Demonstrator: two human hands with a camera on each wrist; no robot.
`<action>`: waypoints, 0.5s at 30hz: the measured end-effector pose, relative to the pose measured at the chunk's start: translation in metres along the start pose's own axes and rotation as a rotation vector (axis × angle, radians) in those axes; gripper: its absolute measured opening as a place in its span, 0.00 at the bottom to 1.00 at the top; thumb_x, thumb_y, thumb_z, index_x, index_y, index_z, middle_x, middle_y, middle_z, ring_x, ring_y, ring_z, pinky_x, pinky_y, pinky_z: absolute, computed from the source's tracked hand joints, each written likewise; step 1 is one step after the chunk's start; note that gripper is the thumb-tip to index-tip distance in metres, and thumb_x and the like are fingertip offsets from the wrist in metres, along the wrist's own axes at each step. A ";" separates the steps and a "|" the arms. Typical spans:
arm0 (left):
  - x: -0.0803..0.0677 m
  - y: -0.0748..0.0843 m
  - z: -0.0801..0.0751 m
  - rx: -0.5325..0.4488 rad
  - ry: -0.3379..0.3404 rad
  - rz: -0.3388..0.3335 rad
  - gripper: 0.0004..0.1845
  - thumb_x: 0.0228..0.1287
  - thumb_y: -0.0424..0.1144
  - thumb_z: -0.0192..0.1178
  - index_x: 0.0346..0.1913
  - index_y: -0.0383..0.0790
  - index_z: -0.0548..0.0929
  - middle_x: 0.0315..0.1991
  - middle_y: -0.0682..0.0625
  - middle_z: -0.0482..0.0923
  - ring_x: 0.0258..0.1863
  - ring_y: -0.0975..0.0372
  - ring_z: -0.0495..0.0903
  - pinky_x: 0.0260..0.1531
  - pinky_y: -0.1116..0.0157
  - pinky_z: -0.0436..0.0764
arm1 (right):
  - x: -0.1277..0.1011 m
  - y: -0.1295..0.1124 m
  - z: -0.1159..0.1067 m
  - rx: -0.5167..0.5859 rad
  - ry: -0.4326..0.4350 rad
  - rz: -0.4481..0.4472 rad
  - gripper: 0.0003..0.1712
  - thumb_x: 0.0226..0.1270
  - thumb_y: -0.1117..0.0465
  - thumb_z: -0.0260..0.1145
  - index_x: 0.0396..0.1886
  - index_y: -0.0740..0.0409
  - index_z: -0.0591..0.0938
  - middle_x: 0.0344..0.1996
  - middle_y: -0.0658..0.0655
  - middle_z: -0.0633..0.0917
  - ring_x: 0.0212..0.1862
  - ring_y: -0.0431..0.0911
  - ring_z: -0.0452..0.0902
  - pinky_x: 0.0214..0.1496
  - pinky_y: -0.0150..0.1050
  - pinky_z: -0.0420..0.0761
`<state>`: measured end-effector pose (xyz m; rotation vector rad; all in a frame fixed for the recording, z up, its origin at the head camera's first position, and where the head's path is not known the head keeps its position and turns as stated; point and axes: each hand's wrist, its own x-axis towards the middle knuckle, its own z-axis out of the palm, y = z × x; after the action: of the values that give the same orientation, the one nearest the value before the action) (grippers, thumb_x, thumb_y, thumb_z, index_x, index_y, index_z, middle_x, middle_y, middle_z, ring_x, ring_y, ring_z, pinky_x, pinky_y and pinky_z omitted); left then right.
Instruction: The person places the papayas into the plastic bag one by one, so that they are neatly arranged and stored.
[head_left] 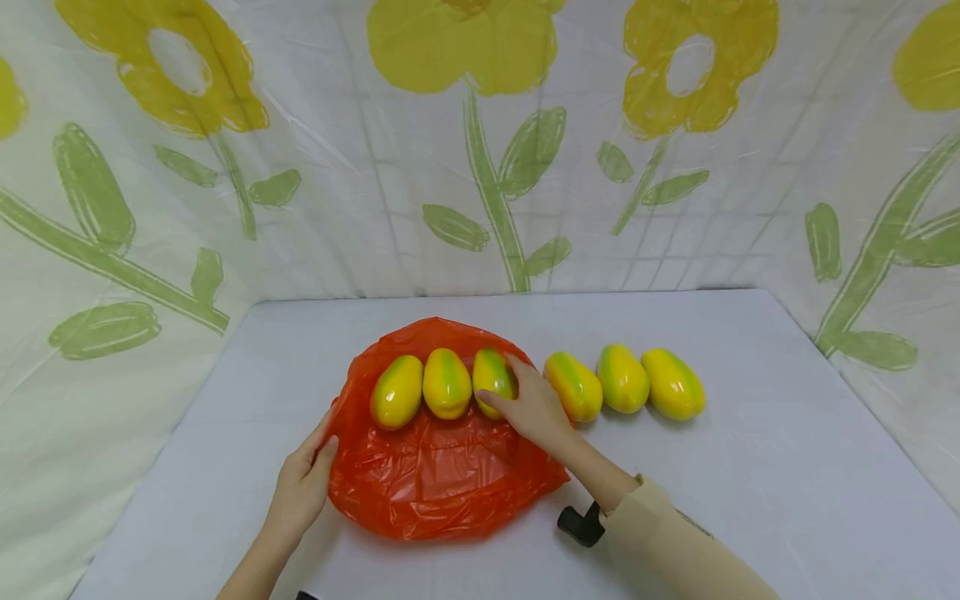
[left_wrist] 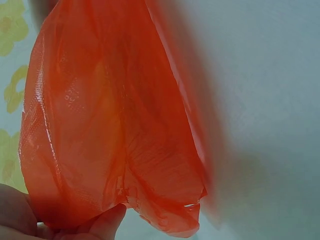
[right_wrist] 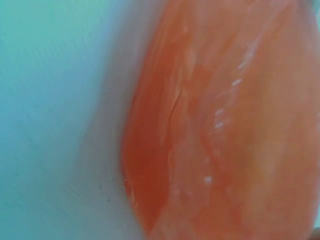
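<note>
A red plastic bag (head_left: 442, 492) lies spread open on the table, with three glossy yellow-green mangoes side by side inside it. My left hand (head_left: 300, 483) pinches the bag's left rim between thumb and fingers; in the left wrist view the thumb (left_wrist: 110, 220) presses against the red film (left_wrist: 110, 125). Over the bag's right part, my right hand (head_left: 536, 408) grips the rightmost inside mango (head_left: 491, 375), thumb in front and fingers behind. The left mango (head_left: 397, 392) and the middle mango (head_left: 447, 383) sit beside it. The right wrist view is filled mostly by the bag's outer side (right_wrist: 225, 125).
Three more mangoes stand in a row right of the bag: a near one (head_left: 573, 386), a middle one (head_left: 624, 379) and a far right one (head_left: 673, 383). The table (head_left: 757, 483) has a pale cover. A flower-printed curtain (head_left: 315, 242) hangs behind it.
</note>
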<state>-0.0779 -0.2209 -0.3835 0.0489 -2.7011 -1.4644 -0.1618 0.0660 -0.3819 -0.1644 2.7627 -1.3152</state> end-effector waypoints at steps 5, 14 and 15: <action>0.001 0.000 0.000 -0.007 -0.020 -0.012 0.26 0.78 0.35 0.43 0.73 0.30 0.57 0.71 0.34 0.56 0.70 0.39 0.56 0.64 0.44 0.61 | -0.011 -0.002 -0.005 0.039 0.003 -0.049 0.44 0.64 0.46 0.68 0.73 0.61 0.64 0.68 0.61 0.70 0.70 0.57 0.62 0.70 0.58 0.62; 0.000 0.001 0.000 -0.011 -0.023 -0.020 0.26 0.77 0.35 0.43 0.72 0.27 0.57 0.71 0.33 0.56 0.70 0.39 0.56 0.64 0.46 0.60 | -0.026 -0.001 -0.008 0.096 0.010 -0.064 0.43 0.64 0.46 0.68 0.72 0.61 0.66 0.67 0.61 0.72 0.68 0.57 0.65 0.67 0.60 0.67; 0.000 0.001 0.000 -0.011 -0.024 -0.020 0.26 0.78 0.35 0.43 0.72 0.27 0.57 0.71 0.33 0.56 0.70 0.39 0.56 0.64 0.46 0.60 | -0.028 -0.001 -0.009 0.099 0.010 -0.065 0.43 0.63 0.46 0.68 0.72 0.61 0.66 0.67 0.60 0.72 0.68 0.57 0.65 0.66 0.60 0.67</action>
<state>-0.0782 -0.2202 -0.3827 0.0584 -2.7190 -1.4953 -0.1353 0.0757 -0.3752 -0.2441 2.7139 -1.4690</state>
